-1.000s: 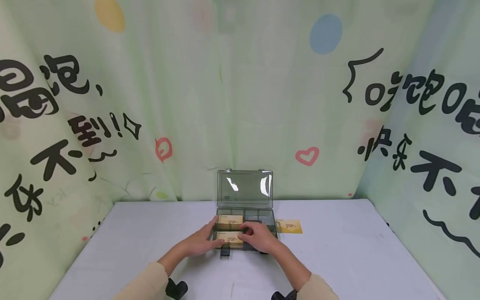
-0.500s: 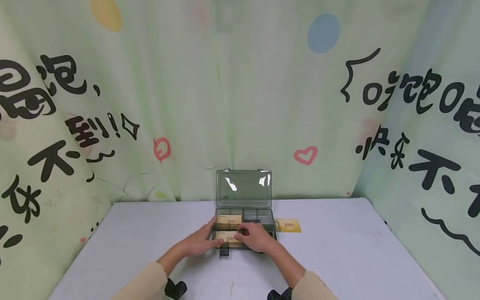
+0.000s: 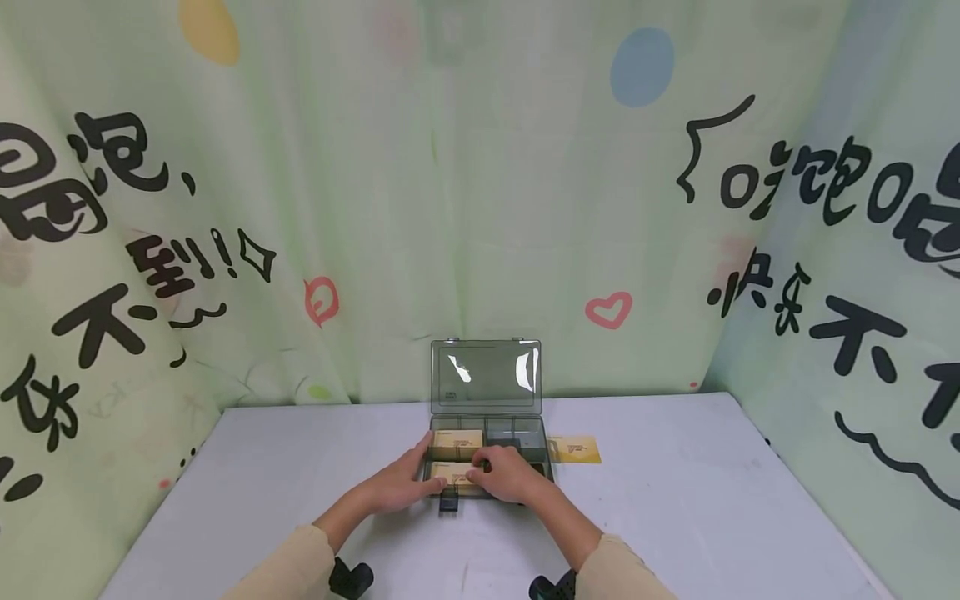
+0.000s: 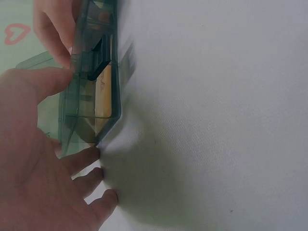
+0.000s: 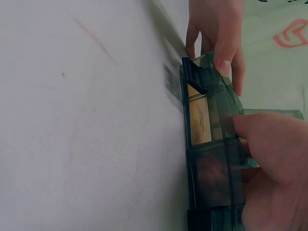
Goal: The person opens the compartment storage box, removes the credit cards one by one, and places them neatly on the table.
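Observation:
A smoky clear plastic compartment box [image 3: 522,423] stands on the table with its lid [image 3: 486,379] raised at the back. My left hand [image 3: 400,485] holds the box's left side, thumb over the front rim and fingers along the outer wall. Two small tan boxes lie in the left compartments, a rear one [image 3: 457,438] and a front one [image 3: 448,472]. The thumb and forefinger of my right hand [image 3: 512,477] are at the right end of the front tan box and seem to pinch it. My other right fingertips are partly hidden inside the plastic box.
A yellow printed card [image 3: 576,450] lies just right of the plastic box. A dark latch [image 3: 448,500] hangs open at its front left. White cloth covers the table [image 3: 660,500], and a printed curtain [image 3: 480,208] rises behind it.
The right hand has shifted slightly left along the front tan box. The left hand keeps its place on the plastic box, and the head view has turned a little.

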{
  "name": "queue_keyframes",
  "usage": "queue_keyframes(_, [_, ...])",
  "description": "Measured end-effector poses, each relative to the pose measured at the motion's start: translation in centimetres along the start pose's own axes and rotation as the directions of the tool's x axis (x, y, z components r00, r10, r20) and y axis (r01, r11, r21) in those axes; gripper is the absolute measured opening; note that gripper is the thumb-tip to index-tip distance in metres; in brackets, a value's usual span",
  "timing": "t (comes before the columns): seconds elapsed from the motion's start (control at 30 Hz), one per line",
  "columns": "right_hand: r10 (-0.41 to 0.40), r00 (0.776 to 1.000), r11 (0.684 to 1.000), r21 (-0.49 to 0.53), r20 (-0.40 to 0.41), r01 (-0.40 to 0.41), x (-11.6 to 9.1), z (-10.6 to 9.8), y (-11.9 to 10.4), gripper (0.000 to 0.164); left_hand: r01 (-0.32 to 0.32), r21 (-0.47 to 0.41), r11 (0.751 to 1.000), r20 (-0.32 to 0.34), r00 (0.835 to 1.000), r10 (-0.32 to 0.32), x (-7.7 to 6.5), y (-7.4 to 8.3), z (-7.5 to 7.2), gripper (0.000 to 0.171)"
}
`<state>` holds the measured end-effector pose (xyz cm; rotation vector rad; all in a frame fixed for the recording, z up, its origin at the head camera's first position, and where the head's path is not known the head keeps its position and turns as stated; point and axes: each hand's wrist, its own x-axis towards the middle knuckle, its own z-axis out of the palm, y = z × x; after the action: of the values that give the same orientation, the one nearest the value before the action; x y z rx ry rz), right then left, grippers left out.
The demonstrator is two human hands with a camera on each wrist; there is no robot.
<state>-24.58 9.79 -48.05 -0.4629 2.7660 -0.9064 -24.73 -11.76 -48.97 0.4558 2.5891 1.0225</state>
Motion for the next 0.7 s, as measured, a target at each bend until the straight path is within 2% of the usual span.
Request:
queue_keyframes(0.3, [0.019, 1.0, 1.0, -0.023, 0.013, -0.019, 0.31, 0.28, 0.0, 0.027, -0.007, -0.004, 1.0, 0.001, 1.0, 0.007, -0.26, 0.26, -0.15, 0.087])
queue_keyframes(0.7, [0.02, 1.0, 1.0, 0.008, 0.016, -0.02, -0.09, 0.05, -0.01, 0.025, -0.018, -0.008, 1.0, 0.0, 1.0, 0.018, -0.29, 0.27, -0.2, 0.087])
